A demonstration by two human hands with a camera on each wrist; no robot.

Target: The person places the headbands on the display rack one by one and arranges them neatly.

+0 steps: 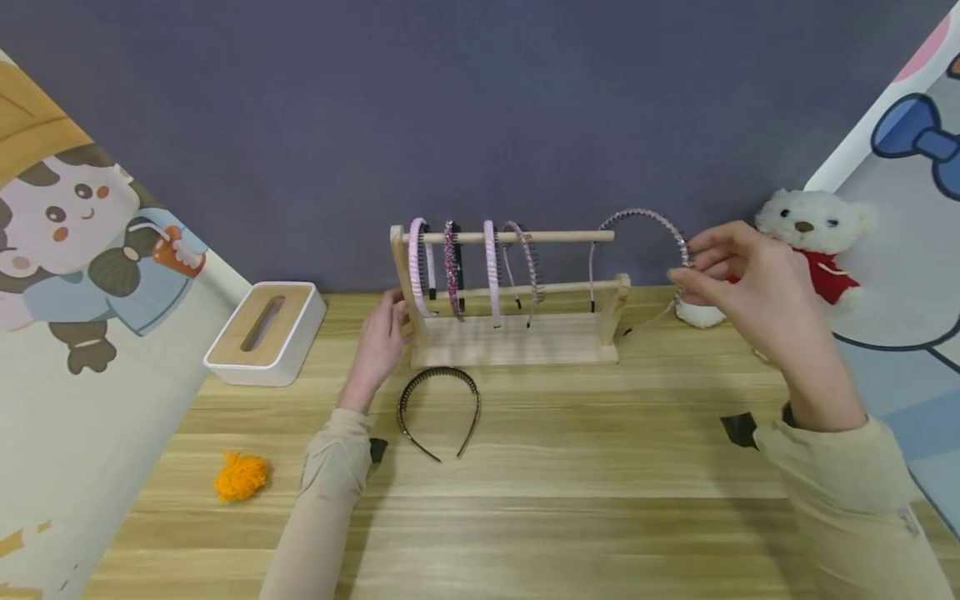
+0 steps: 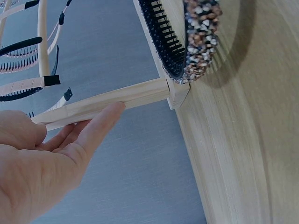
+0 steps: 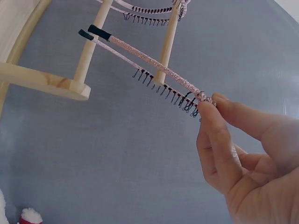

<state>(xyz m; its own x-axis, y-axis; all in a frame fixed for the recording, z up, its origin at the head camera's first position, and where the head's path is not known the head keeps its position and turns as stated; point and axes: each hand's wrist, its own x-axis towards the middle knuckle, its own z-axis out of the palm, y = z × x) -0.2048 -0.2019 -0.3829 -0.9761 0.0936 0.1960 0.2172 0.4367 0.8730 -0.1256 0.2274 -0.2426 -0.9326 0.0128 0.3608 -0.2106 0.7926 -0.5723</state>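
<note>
My right hand (image 1: pixel 765 300) pinches a thin pink headband (image 3: pixel 149 60) with dark comb teeth and dark end caps, thumb against fingertips on its side. This band arches around the right end of the upper rod on a wooden rack (image 1: pixel 517 333). At the rack's other end, my left hand (image 1: pixel 382 342) holds the left post (image 2: pixel 135 95), the thumb lying along the wood. Several headbands hang on the rack's left half, among them a glittery one (image 1: pixel 452 267) and a striped one (image 1: pixel 491 267). On the table before the rack lies a black toothed headband (image 2: pixel 203 37) with sparkly stones.
A white tissue box (image 1: pixel 225 372) with a wooden lid stands left of the rack. Nearer the front sits an orange fluffy ball (image 1: pixel 241 477). Behind my right hand is a white teddy bear (image 1: pixel 813 218) in red. A dark wall (image 1: pixel 480 108) rises behind the table.
</note>
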